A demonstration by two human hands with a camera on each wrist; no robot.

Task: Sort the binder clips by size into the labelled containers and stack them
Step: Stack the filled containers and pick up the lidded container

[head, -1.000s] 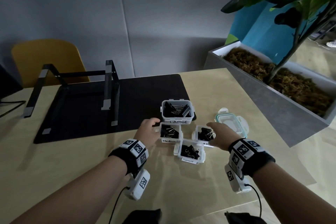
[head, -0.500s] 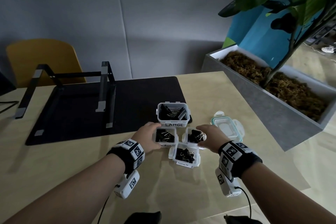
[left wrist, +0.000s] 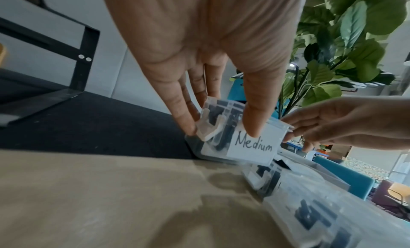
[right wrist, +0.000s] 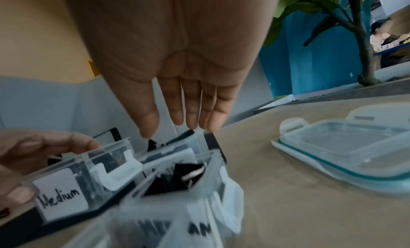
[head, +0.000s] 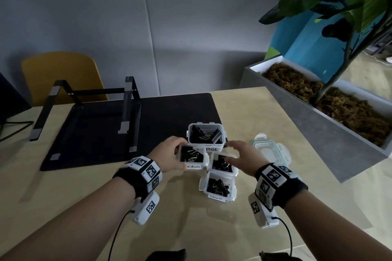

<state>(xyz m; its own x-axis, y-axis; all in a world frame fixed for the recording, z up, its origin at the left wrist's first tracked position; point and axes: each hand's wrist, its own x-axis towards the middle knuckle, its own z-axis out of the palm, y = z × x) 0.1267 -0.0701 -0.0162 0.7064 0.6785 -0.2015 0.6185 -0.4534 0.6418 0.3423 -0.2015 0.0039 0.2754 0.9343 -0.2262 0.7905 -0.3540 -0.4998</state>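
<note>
Now the left hand point(head: 169, 155) pinches the Medium box point(head: 192, 158), lifted off the bench point(head: 89, 201) beside the Large box point(head: 205, 137), right hand point(head: 241, 160) spread nearby, so stacking has begun.

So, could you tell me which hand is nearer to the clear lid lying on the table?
Right. The right hand hovers just left of the lid, above the tubs; the left hand is farther away, gripping the Medium tub.
</note>
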